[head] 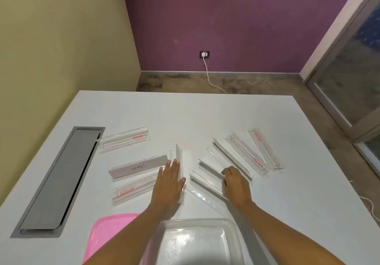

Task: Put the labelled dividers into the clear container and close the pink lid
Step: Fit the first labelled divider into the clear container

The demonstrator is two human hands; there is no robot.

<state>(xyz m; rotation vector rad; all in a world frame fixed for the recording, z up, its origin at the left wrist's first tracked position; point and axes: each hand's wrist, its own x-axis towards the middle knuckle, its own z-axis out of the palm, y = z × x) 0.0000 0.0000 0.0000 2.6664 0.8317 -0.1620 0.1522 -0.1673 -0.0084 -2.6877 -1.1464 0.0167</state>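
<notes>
Head view: my left hand (169, 177) lies flat, fingers apart, steadying an upright divider (179, 158), while my right hand (234, 182) curls onto another divider (207, 179), likely for lifting.

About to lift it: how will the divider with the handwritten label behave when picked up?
The handwritten-label divider looks like a thin, straight strip, so probably stiff and light. Its glossy plastic may be slippery. It stands on a long narrow edge, so a sideways nudge could tip it flat onto the table.

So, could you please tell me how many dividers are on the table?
9 dividers: three left of the left hand, one under it, five fanned rightward, the right hand on two. Overlaps may hide more.
</notes>
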